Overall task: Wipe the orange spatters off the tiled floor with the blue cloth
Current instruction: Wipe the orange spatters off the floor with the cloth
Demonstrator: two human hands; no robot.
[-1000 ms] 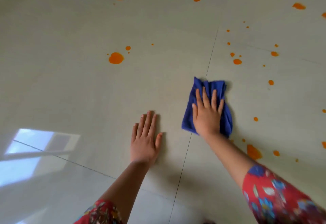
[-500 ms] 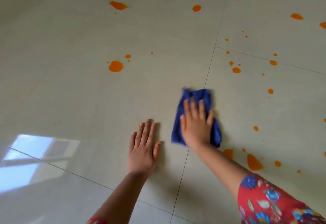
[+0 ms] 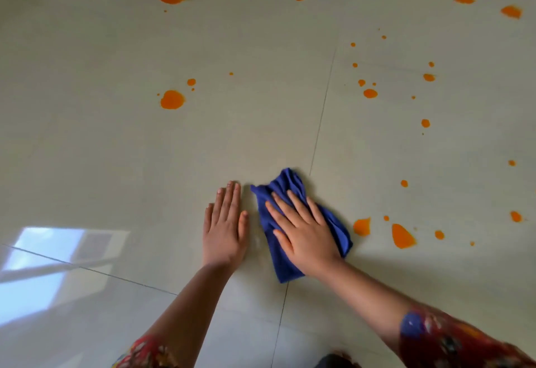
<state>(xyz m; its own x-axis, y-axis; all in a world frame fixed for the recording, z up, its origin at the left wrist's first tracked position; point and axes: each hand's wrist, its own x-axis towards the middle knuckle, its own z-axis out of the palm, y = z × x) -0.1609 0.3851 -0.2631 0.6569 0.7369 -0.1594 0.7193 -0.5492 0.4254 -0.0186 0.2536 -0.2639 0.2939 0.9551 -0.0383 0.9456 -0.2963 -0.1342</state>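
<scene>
Right hand [image 3: 307,234] presses flat, fingers spread, on the crumpled blue cloth [image 3: 293,219]; left hand [image 3: 224,222] braces empty. Orange spatters [image 3: 172,99] dot pale tiled floor [image 3: 87,135]; most remain.

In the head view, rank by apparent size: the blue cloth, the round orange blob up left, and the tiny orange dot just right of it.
1. blue cloth, partly hidden under the right hand
2. round orange blob
3. tiny orange dot

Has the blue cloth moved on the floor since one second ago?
Yes. The cloth slid left across the grout line, toward the left hand, under the right hand.
</scene>
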